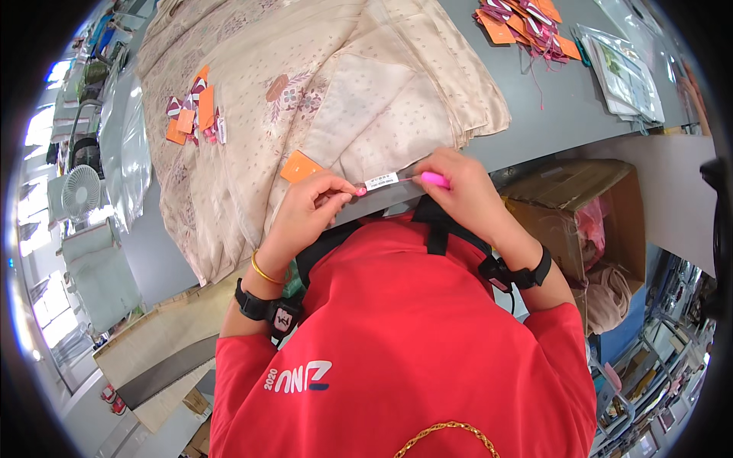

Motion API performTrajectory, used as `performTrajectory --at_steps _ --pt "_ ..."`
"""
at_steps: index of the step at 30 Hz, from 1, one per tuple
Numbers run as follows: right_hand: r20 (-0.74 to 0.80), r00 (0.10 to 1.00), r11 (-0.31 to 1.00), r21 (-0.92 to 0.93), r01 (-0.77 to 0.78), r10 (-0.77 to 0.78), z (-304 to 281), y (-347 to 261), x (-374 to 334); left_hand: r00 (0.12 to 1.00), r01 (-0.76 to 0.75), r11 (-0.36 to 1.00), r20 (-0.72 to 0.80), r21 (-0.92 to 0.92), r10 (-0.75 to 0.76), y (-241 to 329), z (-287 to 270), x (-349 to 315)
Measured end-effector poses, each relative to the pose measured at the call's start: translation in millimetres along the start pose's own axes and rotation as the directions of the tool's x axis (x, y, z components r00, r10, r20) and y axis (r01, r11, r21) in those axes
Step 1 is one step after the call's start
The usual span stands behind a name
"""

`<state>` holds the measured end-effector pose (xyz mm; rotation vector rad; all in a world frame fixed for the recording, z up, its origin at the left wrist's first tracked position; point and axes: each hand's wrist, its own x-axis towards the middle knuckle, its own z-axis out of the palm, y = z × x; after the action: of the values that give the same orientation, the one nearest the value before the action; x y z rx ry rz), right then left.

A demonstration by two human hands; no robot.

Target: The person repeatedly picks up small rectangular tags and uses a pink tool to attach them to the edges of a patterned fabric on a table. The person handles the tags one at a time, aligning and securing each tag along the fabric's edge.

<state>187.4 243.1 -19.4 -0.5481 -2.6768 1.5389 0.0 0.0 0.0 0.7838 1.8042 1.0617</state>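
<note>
My right hand (462,187) is closed round a small tool with a bright pink handle (434,179). The tool's thin shaft points left toward a narrow white label (382,182) with print on it. At the label's other end, my left hand (317,200) has thumb and forefinger pinched together. A small pink bit shows at those fingertips, too small to name. Just beyond the left hand an orange tag (300,166) lies on a pile of beige patterned cloth (321,69). Whether the label is joined to the cloth cannot be made out.
More orange and maroon tags (195,114) lie on the cloth at left, and another heap (527,23) sits at the far right of the grey table (527,114). Clear plastic packets (622,72) are stacked beside it. An open cardboard box (546,206) stands below, at right.
</note>
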Motion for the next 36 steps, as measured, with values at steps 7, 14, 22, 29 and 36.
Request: performTrajectory --at_steps 7,14,22,29,36 --pt "-0.106 0.96 0.913 0.298 0.28 -0.259 -2 -16 -6 0.975 -0.184 0.952 -0.08 0.246 0.21 5 11 -2" --pt "0.188 0.978 0.555 0.825 -0.105 -0.094 9 -16 20 0.984 -0.16 0.983 -0.068 0.093 0.167 10 12 -6" --pt "0.052 0.964 0.773 0.609 0.177 -0.261 32 -20 19 0.987 -0.153 0.985 -0.064 -0.077 0.148 4 13 -3" --pt "0.091 0.965 0.813 0.561 0.155 -0.247 30 -19 21 0.986 -0.162 0.982 -0.052 -0.097 0.157 4 19 5" --pt "0.101 0.956 0.896 0.388 0.218 -0.277 29 -18 25 0.982 -0.191 0.982 -0.011 0.008 0.191 4 19 11"
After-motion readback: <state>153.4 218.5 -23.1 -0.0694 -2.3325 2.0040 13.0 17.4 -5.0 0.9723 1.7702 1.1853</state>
